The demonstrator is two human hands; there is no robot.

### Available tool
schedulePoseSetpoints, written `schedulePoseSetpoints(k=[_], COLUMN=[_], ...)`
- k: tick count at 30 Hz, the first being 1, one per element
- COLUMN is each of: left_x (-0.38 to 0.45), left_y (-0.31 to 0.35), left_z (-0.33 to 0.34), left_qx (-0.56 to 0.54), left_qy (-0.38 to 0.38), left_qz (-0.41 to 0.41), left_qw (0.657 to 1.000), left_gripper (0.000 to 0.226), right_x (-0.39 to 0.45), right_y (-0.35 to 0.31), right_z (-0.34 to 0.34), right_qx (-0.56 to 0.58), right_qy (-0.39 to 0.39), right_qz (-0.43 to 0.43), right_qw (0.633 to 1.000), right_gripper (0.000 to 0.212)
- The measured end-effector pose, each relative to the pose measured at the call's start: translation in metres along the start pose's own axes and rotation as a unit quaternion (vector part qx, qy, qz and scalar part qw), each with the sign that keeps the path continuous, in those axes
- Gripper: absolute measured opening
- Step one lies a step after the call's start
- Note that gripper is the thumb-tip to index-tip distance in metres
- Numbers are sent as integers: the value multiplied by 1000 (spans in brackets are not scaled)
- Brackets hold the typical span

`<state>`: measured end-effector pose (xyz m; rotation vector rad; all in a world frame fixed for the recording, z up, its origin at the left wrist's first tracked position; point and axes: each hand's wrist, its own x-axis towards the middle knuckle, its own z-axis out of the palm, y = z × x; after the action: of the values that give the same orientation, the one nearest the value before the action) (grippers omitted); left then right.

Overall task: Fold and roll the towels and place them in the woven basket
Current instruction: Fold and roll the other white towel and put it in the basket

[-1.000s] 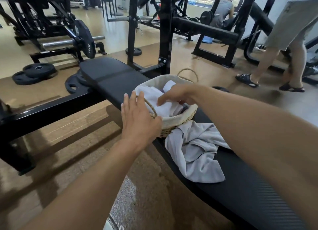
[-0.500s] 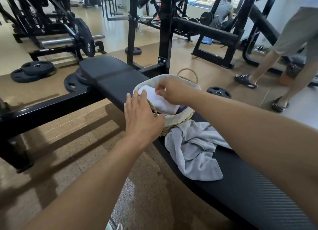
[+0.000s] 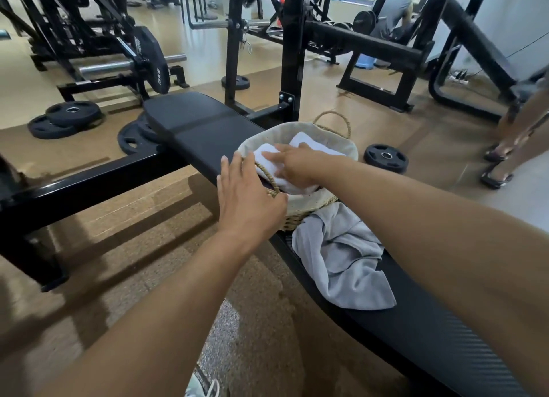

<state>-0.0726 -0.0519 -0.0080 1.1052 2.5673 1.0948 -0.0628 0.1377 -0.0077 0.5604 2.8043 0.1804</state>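
I count two white rolled towels in the woven basket (image 3: pixel 297 135) on the black worktop (image 3: pixel 205 126). My right hand (image 3: pixel 297 166) lies flat, fingers loose, on the nearer white towel (image 3: pixel 267 159); the second white towel (image 3: pixel 315 144) sits at its 2 o'clock. My left hand (image 3: pixel 248 202) is unclenched against the basket's near rim, perhaps touching the rope handle. One grey towel (image 3: pixel 341 260) lies crumpled at the basket's 5 o'clock.

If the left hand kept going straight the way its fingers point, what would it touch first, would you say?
Probably the basket: the left hand lies open at the near rim, fingers aimed up and away. Just past them is the white towel inside. Depth is hard to judge.
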Motion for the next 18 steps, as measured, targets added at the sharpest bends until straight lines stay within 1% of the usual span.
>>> schedulePoseSetpoints(k=[1, 3, 5, 7, 9, 11, 13, 15, 16, 18], left_x=[0, 0, 0, -1, -1, 0, 1, 2, 2, 1], left_y=[0, -1, -2, -2, -2, -2, -2, -2, -3, -3], left_z=[0, 0, 1, 1, 0, -1, -1, 0, 0, 2], left_qx=[-5, -12, -13, -11, -12, -12, -11, -15, -15, -13], left_qy=[-1, -1, -1, -7, -9, -8, -7, -4, -3, -7], left_qz=[0, 1, 4, 1, 0, 0, 1, 2, 2, 0], left_qw=[1000, 1000, 1000, 1000, 1000, 1000, 1000, 1000, 1000, 1000], left_gripper=[88, 87, 87, 89, 90, 90, 88, 83, 83, 86], right_x=[3, 7, 8, 5, 2, 0, -2, -3, -4, -7], right_y=[-1, -7, -14, -18, -18, -18, -19, -17, -16, -15], right_z=[-1, -1, 2, 8, 12, 9, -1, -5, -3, 5], right_qx=[-22, -12, 47, 105, 137, 148, 139, 103, 83, 51], right_qy=[3, 23, 20, -7, 8, 37, 87, 142, 143, 99], right_qz=[32, 78, 114, 141, 148, 147, 139, 137, 137, 132], right_qw=[999, 997, 992, 984, 979, 977, 977, 975, 977, 985], right_gripper=[84, 84, 85, 97, 100, 92, 83, 75, 75, 83])
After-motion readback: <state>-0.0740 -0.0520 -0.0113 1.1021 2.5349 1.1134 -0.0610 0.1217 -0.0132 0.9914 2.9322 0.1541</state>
